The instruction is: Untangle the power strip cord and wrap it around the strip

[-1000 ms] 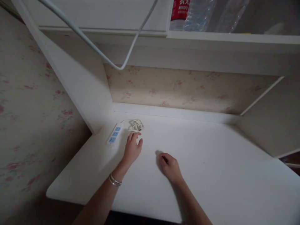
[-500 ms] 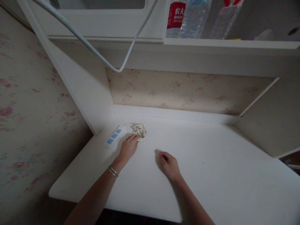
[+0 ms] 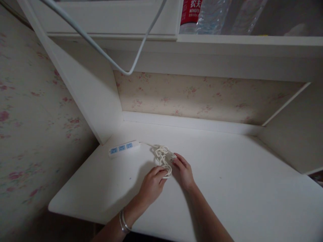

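Note:
A white power strip (image 3: 124, 148) with blue socket faces lies on the left part of the white desk. Its cream power cord (image 3: 161, 153) runs right into a loosely tangled bundle. My left hand (image 3: 152, 185), with silver bangles at the wrist, is closed on the near loops of that bundle. At the bundle's right side, my right hand (image 3: 185, 171) has its thumb and fingers closed on a pale, blocky piece that looks like the cord's plug (image 3: 172, 157). The fingers partly cover it.
A pale bent cable or tube (image 3: 128, 72) hangs in front of the upper cabinet. Plastic bottles, one with a red label (image 3: 191, 11), stand on the shelf above the desk (image 3: 239, 195). Side panels and floral wallpaper (image 3: 181, 97) bound the desk.
My left hand has drawn the cord bundle right and nearer. The power strip has turned and slid with it. My right hand, empty before, has reached up to the bundle and gripped the plug.

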A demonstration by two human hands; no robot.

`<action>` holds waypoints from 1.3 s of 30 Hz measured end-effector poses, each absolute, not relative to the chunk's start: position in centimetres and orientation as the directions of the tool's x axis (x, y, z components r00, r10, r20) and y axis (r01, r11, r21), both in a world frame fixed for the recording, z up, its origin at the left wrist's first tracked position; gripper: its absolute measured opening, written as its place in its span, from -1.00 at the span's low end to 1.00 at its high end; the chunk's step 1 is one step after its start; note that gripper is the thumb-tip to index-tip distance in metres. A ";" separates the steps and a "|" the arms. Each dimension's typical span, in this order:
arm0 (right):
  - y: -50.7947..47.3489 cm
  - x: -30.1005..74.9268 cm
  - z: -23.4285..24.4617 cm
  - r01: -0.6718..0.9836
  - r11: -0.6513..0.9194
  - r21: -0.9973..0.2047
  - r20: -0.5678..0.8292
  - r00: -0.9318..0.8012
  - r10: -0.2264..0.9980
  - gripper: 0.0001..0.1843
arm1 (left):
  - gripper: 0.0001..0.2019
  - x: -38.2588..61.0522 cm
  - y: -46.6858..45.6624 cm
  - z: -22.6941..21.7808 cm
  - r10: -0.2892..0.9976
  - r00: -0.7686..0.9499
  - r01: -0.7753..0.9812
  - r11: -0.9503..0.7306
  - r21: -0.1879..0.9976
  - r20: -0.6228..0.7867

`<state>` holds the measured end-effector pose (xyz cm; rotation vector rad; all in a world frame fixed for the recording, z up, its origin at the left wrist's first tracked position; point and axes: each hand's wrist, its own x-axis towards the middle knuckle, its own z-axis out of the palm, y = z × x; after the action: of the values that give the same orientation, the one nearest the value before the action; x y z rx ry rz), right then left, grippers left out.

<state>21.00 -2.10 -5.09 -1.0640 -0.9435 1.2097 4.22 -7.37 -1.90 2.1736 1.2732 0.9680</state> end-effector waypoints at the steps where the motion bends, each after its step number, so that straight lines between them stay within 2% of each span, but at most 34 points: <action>1: -2.0 21.2 -5.0 -0.307 0.040 -0.951 -0.010 0.159 0.987 -0.61 | -0.68 4.4 -7.8 -1.9 0.879 0.341 0.569 -0.476 0.671 0.334; 3: -1.8 21.6 -4.6 -0.385 0.048 -0.922 -0.025 0.183 0.983 -0.67 | -0.67 4.9 -8.7 -1.7 0.874 0.380 0.557 -0.478 0.679 0.303; 6: -1.8 22.1 -3.8 -0.449 0.049 -0.892 -0.027 0.163 0.986 -0.73 | -0.65 5.5 -9.9 -0.6 0.805 0.544 0.473 -0.526 0.707 0.235; 8: -2.0 22.3 -3.4 -0.501 0.035 -0.865 -0.043 0.144 0.989 -0.76 | -0.76 5.5 -9.6 0.4 0.741 0.642 0.395 -0.541 0.742 0.199; 9: -2.0 22.4 -3.3 -0.516 0.028 -0.856 -0.050 0.136 0.989 -0.77 | -0.81 5.3 -9.0 0.9 0.742 0.639 0.373 -0.529 0.762 0.202; 11: -2.2 22.4 -3.2 -0.515 0.020 -0.857 -0.050 0.122 0.991 -0.77 | -0.71 4.8 -6.8 1.3 0.833 0.497 0.398 -0.467 0.789 0.243; 13: -2.2 22.5 -3.3 -0.506 0.015 -0.863 -0.042 0.102 0.994 -0.76 | -0.72 4.1 -4.1 1.0 0.921 0.193 0.462 -0.390 0.796 0.339; 14: -2.2 22.5 -3.3 -0.506 0.012 -0.863 -0.037 0.087 0.996 -0.75 | -0.74 3.9 -2.9 0.6 0.921 0.084 0.521 -0.366 0.771 0.380; 16: -2.1 22.7 -3.4 -0.503 0.005 -0.864 -0.020 0.045 0.999 -0.74 | -0.77 3.7 -0.9 -0.6 0.912 -0.004 0.597 -0.327 0.732 0.411; 20: -1.9 23.1 -3.4 -0.487 -0.012 -0.874 0.016 -0.053 0.998 -0.70 | -0.69 4.3 0.4 -2.8 0.940 0.073 0.567 -0.315 0.761 0.334; 23: -1.9 23.2 -3.5 -0.483 -0.009 -0.875 0.038 -0.087 0.995 -0.66 | -0.70 4.7 0.4 -3.6 0.961 0.038 0.489 -0.258 0.833 0.275; 26: -2.3 22.9 -3.7 -0.455 -0.049 -0.889 0.009 -0.124 0.992 -0.60 | -0.73 4.7 0.3 -3.6 0.983 0.024 0.347 -0.181 0.920 0.184; 29: -2.8 22.3 -4.0 -0.423 -0.112 -0.899 -0.047 -0.161 0.986 -0.53 | -0.75 4.6 0.0 -3.1 0.990 0.103 0.188 -0.118 0.975 0.100; 31: -3.0 21.9 -4.1 -0.372 -0.078 -0.925 -0.021 -0.155 0.988 -0.52 | -0.76 4.6 -0.3 -2.7 0.987 0.139 0.142 -0.100 0.985 0.081; 36: -3.2 21.5 -4.1 -0.185 0.155 -0.970 0.173 -0.086 0.981 -0.62 | -0.75 4.5 -0.6 -2.5 0.979 0.174 0.133 -0.130 0.983 0.106; 39: -3.3 21.5 -4.1 -0.269 0.058 -0.961 0.109 -0.177 0.978 -0.58 | -0.62 4.3 -0.5 -3.1 0.987 0.133 0.136 -0.107 0.985 0.089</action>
<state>21.55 -3.33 -4.07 -0.8526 -1.1818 1.3968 4.26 -0.49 -3.09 1.4453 1.1682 1.1140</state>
